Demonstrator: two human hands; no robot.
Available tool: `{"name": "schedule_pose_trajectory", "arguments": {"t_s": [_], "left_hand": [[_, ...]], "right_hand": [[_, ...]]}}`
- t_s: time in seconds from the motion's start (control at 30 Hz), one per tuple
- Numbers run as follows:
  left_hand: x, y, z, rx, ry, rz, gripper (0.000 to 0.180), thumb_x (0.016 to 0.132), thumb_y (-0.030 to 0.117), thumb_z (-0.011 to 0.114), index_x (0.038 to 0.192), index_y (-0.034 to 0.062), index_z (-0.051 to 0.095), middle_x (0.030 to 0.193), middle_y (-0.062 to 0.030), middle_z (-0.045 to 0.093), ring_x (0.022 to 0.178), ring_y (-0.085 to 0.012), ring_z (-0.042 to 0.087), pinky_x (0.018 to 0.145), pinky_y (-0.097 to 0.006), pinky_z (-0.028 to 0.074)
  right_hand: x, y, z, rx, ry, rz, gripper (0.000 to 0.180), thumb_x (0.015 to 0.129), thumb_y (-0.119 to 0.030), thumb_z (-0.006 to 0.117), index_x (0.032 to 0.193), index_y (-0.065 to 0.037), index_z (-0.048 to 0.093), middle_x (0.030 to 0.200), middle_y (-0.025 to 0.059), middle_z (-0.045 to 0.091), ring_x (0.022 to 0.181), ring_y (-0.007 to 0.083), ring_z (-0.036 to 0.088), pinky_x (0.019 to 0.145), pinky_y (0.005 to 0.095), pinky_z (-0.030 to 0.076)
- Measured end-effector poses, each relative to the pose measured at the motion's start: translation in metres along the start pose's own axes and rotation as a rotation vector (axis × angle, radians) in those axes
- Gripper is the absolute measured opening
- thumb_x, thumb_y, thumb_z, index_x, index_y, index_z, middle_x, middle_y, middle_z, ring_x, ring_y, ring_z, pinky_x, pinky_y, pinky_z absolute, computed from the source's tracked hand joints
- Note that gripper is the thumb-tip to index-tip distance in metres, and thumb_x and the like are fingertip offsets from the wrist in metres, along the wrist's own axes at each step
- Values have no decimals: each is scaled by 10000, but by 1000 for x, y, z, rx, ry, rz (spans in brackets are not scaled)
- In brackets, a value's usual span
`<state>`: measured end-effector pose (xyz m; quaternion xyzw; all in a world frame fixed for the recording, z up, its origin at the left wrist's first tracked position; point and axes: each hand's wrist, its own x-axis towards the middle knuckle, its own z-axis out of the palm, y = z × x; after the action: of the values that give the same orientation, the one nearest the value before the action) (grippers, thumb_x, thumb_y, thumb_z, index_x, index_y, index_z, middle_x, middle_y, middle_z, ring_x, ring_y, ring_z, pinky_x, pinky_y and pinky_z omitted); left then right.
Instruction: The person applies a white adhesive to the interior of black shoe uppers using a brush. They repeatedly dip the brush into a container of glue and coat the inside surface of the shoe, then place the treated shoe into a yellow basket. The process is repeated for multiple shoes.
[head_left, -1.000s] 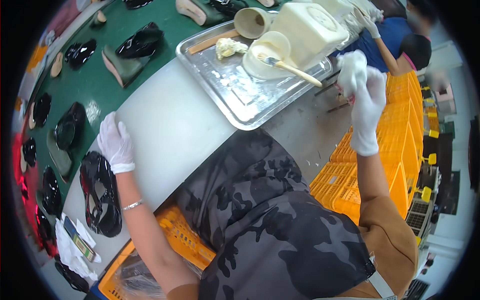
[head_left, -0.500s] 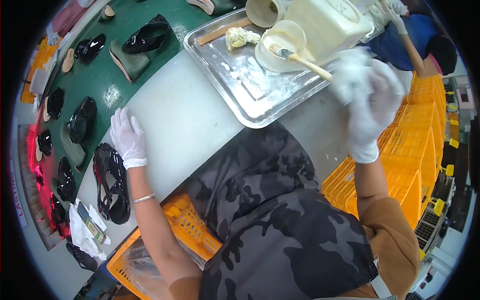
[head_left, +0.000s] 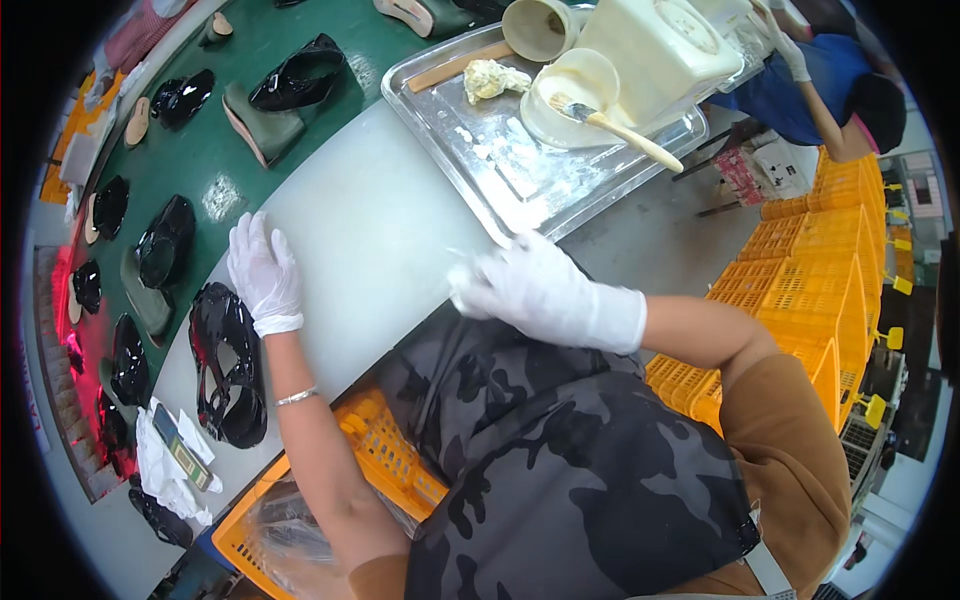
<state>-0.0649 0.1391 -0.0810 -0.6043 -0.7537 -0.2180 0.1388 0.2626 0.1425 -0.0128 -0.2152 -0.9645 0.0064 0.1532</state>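
Observation:
My left hand point(head_left: 264, 275), in a thin white glove, lies palm down with fingers stretched at the left of the white worktop point(head_left: 370, 205), holding nothing. Just below it rests a glossy black shoe upper point(head_left: 212, 345). My gloved right hand point(head_left: 548, 292) is over the front edge of the worktop, fingers closed around what looks like a crumpled white cloth point(head_left: 466, 287), smeared by motion. Beyond it sits a metal tray point(head_left: 455, 165) carrying a whitish cup point(head_left: 592, 75). A wooden-handled brush point(head_left: 630, 138) leans in the cup, its handle sticking out toward the right.
A green conveyor belt point(head_left: 225, 190) with black uppers and shoe lasts curves along the left. The tray also bears a pale lump point(head_left: 494, 80), a wooden stick point(head_left: 450, 68) and a large cream container point(head_left: 650, 60). Orange crates point(head_left: 790, 300) stand right; a co-worker point(head_left: 820, 90) is far right.
My right hand has swung left and nearer, from beside the brush handle to the worktop's front edge, carrying the white cloth. My left hand stays almost in place.

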Motion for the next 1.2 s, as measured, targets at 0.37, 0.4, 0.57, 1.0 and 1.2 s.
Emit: {"name": "schedule_pose_trajectory", "arguments": {"t_s": [0.37, 0.4, 0.57, 1.0, 1.2], "left_hand": [[-5, 0, -8, 37, -40, 30, 344, 865, 183, 486, 1173, 32, 508, 1258, -167, 471, 1193, -346, 402, 981, -423, 318], [-5, 3, -9, 37, -49, 28, 344, 867, 184, 484, 1174, 32, 509, 1262, -167, 468, 1197, -342, 400, 981, -426, 317], [-15, 17, -9, 33, -20, 61, 342, 872, 183, 482, 1181, 37, 507, 1272, -164, 460, 1208, -342, 390, 984, -435, 308], [-91, 72, -86, -243, -207, 55, 357, 794, 123, 564, 1143, 60, 523, 1237, -170, 461, 1199, -386, 376, 992, -486, 285], [-94, 31, -170, -146, 208, 12, 457, 694, -99, 529, 1139, 4, 528, 1114, -157, 552, 1083, -335, 497, 944, -423, 371]], "right_hand": [[-107, 96, -87, 381, 829, 835, 178, 816, 15, 566, 987, -14, 525, 901, 25, 532, 779, 81, 496, 701, 208, 419], [-116, 123, -84, 385, 873, 875, 179, 820, 10, 575, 990, -19, 527, 916, 23, 531, 798, 76, 494, 719, 210, 417], [-130, 189, -56, -135, 379, 595, 172, 763, 17, 571, 919, -53, 585, 933, 96, 576, 909, 270, 534, 783, 322, 447], [-152, 221, -38, 319, 300, 735, 400, 848, -40, 525, 1238, -15, 438, 942, 69, 564, 809, 125, 536, 736, 259, 452], [-142, 166, -84, 285, 631, 847, 332, 901, -96, 506, 1219, -8, 478, 911, 11, 557, 734, 57, 501, 677, 174, 428]]}}
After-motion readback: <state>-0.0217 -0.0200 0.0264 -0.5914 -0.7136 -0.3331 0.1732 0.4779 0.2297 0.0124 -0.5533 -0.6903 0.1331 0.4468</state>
